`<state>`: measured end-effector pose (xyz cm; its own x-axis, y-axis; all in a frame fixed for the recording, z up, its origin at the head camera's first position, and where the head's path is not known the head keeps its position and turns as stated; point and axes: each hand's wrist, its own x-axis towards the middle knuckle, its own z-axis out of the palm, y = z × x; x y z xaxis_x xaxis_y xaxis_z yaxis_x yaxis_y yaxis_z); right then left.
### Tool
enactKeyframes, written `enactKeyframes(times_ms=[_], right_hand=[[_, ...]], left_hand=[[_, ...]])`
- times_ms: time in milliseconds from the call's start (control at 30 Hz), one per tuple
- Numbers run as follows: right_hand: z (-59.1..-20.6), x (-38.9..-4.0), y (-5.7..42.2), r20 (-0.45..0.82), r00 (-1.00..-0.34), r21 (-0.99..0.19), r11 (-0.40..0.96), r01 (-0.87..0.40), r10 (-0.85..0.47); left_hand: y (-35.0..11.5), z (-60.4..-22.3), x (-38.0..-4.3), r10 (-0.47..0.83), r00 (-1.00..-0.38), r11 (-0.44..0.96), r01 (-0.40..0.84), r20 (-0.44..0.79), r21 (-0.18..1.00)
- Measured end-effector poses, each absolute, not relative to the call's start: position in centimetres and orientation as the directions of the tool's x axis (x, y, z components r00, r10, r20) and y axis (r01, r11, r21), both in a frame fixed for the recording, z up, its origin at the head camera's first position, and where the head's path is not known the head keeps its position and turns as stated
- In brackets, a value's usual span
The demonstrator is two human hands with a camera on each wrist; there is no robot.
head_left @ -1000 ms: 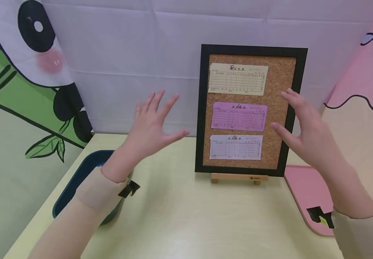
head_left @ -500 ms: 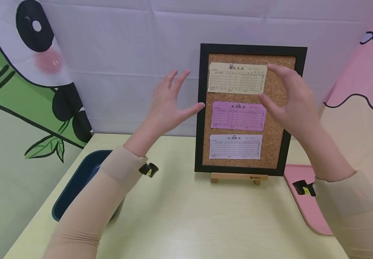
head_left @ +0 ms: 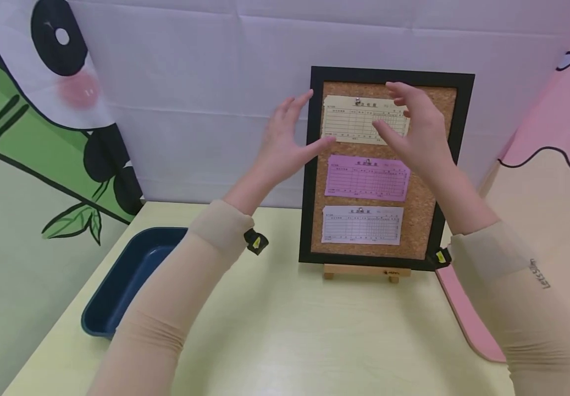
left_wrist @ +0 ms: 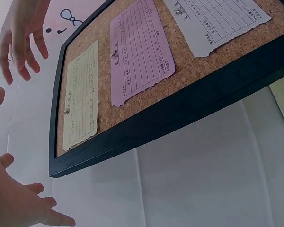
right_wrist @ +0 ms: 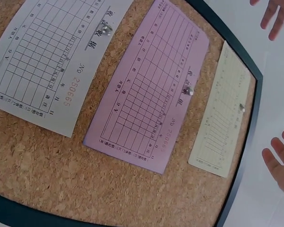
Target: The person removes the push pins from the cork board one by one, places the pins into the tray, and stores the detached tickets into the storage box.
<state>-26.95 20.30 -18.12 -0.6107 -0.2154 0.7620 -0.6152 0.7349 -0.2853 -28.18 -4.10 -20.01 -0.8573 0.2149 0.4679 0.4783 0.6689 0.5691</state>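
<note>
Head view: the left hand (head_left: 283, 144) and right hand (head_left: 422, 131), fingers loose and grasping nothing, have risen and drawn closer together before the yellow slip (head_left: 349, 122), which suggests the work now centres near the top of the board (head_left: 418, 234). That slip, the purple slip (head_left: 364, 180) and the white slip (head_left: 361, 228) remain pinned; the board stands on an easel (head_left: 364, 270) on the desk (head_left: 309, 330).

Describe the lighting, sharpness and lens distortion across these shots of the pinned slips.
Head view: fairly even light, soft shadows on the table, the purple slip's fine print too small to read; left wrist view: dimmer, the right hand in shade; right wrist view: black frame visibly bowed, white slip's red number legible, yellow slip's print faint.
</note>
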Motion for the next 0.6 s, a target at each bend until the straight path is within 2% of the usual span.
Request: enactKeyframes(times_ms=[333,600], right_hand=[[-17.7,-30.5,19.0,0.730,-0.653,-0.316,0.748,-0.583,-0.200],[-17.8,-32.5,18.3,0.700,-0.690,-0.328,0.775,-0.540,-0.184]], left_hand=[[-2.8,-20.1,-30.7,0.233,-0.854,0.692,0.482,0.466,0.538],[-1.5,-20.2,-32.7,0.223,-0.859,0.677,0.476,0.460,0.562]])
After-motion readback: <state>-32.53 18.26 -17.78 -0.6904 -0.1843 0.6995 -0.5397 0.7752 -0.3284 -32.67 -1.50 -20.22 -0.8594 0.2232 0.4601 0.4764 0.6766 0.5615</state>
